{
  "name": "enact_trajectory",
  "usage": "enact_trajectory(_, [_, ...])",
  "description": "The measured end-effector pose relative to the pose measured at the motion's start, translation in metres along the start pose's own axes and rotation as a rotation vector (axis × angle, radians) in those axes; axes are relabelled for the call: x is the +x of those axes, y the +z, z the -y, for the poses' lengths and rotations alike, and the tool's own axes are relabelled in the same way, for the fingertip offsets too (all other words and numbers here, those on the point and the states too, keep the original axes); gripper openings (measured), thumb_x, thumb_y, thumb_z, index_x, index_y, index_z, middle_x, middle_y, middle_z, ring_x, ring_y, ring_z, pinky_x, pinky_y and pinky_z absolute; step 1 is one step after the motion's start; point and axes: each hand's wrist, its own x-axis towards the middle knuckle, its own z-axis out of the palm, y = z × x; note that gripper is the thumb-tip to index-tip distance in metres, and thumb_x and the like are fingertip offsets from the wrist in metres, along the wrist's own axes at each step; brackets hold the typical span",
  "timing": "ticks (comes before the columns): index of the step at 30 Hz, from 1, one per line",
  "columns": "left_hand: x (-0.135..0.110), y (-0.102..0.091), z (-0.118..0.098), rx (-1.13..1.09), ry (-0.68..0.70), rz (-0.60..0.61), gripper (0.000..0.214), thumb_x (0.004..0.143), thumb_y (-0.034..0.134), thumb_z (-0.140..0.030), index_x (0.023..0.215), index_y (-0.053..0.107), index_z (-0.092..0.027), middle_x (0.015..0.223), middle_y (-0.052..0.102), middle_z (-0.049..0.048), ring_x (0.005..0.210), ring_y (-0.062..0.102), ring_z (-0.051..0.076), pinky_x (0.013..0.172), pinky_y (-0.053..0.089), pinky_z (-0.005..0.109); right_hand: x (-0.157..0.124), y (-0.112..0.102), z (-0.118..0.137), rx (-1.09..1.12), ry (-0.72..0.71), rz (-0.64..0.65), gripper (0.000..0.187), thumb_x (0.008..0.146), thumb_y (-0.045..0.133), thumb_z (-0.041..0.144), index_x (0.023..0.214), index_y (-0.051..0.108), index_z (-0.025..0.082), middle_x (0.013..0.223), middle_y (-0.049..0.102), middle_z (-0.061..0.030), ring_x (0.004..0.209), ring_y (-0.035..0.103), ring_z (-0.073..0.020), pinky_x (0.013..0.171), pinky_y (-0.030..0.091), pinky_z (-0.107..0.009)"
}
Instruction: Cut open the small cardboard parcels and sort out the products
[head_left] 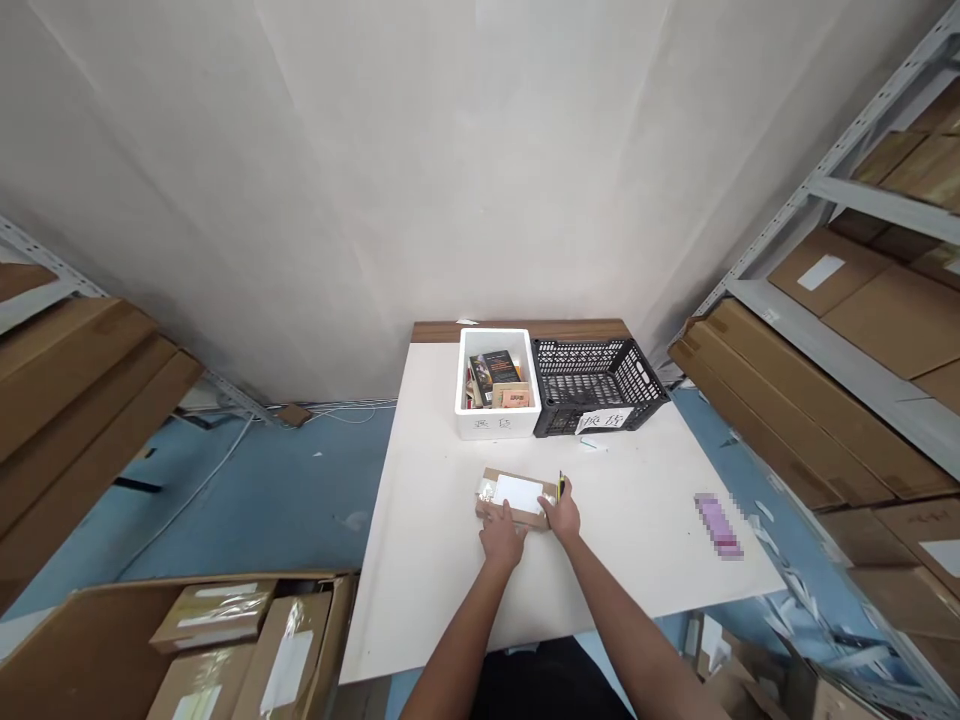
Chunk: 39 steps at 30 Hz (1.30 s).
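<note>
A small cardboard box [493, 480] with a white label [517, 492] and shiny clear tape lies flat on the white table. My left hand [501, 535] grips its near left side, fingers over the top edge. At its right end is my right hand [564, 515], closed around a slim yellow-and-black utility knife [561, 487] that points up past the fingers. That hand also touches the box's end. Its blade is too small to make out.
Behind the box stand a white foam bin [496, 428] with books and a black plastic crate [600, 390]. A pixelated purple item [718, 525] lies at the table's right. Left below is a large carton [97, 625] of parcels; loaded shelves [885, 370] flank the table.
</note>
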Motion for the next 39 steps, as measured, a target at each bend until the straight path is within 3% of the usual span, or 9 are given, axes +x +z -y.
enact_trajectory(2, [-0.004, -0.015, -0.006, 0.038, 0.024, 0.040, 0.075, 0.097, 0.057, -0.051, 0.162, 0.041, -0.016, 0.155, 0.051, 0.0270, 0.139, 0.053, 0.041, 0.106, 0.047, 0.050, 0.011, -0.014, 0.002, 0.021, -0.012, 0.030, 0.084, 0.092, 0.065, 0.052, 0.161, 0.027, 0.021, 0.133, 0.071, -0.0154, 0.120, 0.071, -0.0322, 0.097, 0.053, -0.038])
enact_trajectory(4, [-0.001, -0.031, -0.008, 0.063, 0.094, 0.002, 0.064, 0.099, 0.052, -0.042, 0.157, 0.048, -0.016, 0.146, 0.060, 0.0247, 0.137, 0.054, 0.039, 0.111, 0.044, 0.054, 0.017, -0.026, -0.004, 0.100, 0.014, 0.000, 0.065, 0.098, 0.055, 0.051, 0.154, 0.038, 0.023, 0.119, 0.075, -0.0130, 0.107, 0.075, -0.0290, 0.090, 0.055, -0.036])
enact_trajectory(7, [0.014, -0.040, -0.008, 0.095, 0.293, -0.030, 0.066, 0.102, 0.045, -0.041, 0.165, 0.034, -0.031, 0.169, 0.038, 0.0127, 0.156, 0.031, 0.037, 0.120, 0.035, 0.057, 0.017, -0.037, -0.023, 0.316, 0.056, 0.013, 0.042, 0.105, 0.037, 0.049, 0.135, 0.050, 0.023, 0.088, 0.074, -0.0037, 0.075, 0.075, -0.0211, 0.072, 0.056, -0.029])
enact_trajectory(9, [0.023, -0.033, -0.004, 0.124, 0.361, 0.008, 0.068, 0.101, 0.045, -0.040, 0.167, 0.026, -0.040, 0.177, 0.022, 0.0025, 0.162, 0.014, 0.035, 0.125, 0.026, 0.060, 0.014, -0.040, -0.037, 0.417, 0.063, 0.099, 0.033, 0.105, 0.038, 0.047, 0.123, 0.052, 0.023, 0.073, 0.068, 0.0025, 0.059, 0.068, -0.0169, 0.061, 0.053, -0.025])
enact_trajectory(13, [0.032, -0.012, 0.004, 0.118, 0.369, 0.015, 0.072, 0.101, 0.045, -0.044, 0.169, 0.020, -0.039, 0.179, 0.010, 0.0000, 0.164, 0.003, 0.035, 0.128, 0.018, 0.061, 0.010, -0.045, -0.050, 0.412, 0.116, 0.268, 0.023, 0.103, 0.047, 0.046, 0.104, 0.051, 0.024, 0.058, 0.056, 0.0088, 0.042, 0.055, -0.0125, 0.048, 0.045, -0.021])
enact_trajectory(19, [0.033, -0.007, 0.005, 0.085, 0.366, -0.011, 0.065, 0.105, 0.036, -0.046, 0.168, 0.021, -0.040, 0.178, 0.012, -0.0008, 0.164, 0.006, 0.033, 0.128, 0.019, 0.062, 0.013, -0.049, -0.031, 0.296, 0.135, 0.339, 0.031, 0.105, 0.052, 0.048, 0.088, 0.048, 0.023, 0.054, 0.050, 0.0093, 0.038, 0.049, -0.0087, 0.046, 0.039, -0.019])
enact_trajectory(23, [0.033, -0.005, 0.003, 0.096, 0.356, -0.013, 0.063, 0.106, 0.035, -0.044, 0.168, 0.024, -0.037, 0.178, 0.011, 0.0000, 0.164, 0.006, 0.033, 0.129, 0.018, 0.060, 0.011, -0.049, -0.028, 0.357, 0.140, 0.381, 0.031, 0.107, 0.050, 0.047, 0.086, 0.045, 0.024, 0.053, 0.049, 0.0092, 0.038, 0.048, -0.0090, 0.045, 0.038, -0.020])
enact_trajectory(35, [0.032, 0.000, 0.005, 0.109, 0.351, -0.028, 0.062, 0.107, 0.036, -0.043, 0.168, 0.025, -0.037, 0.178, 0.010, -0.0007, 0.164, 0.005, 0.032, 0.129, 0.016, 0.059, -0.011, -0.053, -0.066, 0.349, 0.090, 0.524, 0.036, 0.101, 0.059, 0.049, 0.080, 0.046, 0.024, 0.051, 0.051, 0.0084, 0.037, 0.044, -0.0092, 0.044, 0.036, -0.020])
enact_trajectory(39, [0.033, -0.003, 0.005, 0.104, 0.357, -0.006, 0.062, 0.107, 0.036, -0.045, 0.168, 0.025, -0.039, 0.178, 0.011, -0.0024, 0.164, 0.006, 0.032, 0.129, 0.018, 0.059, 0.003, -0.056, -0.060, 0.359, 0.090, 0.408, 0.035, 0.102, 0.056, 0.050, 0.082, 0.045, 0.024, 0.051, 0.051, 0.0085, 0.037, 0.044, -0.0098, 0.044, 0.036, -0.021])
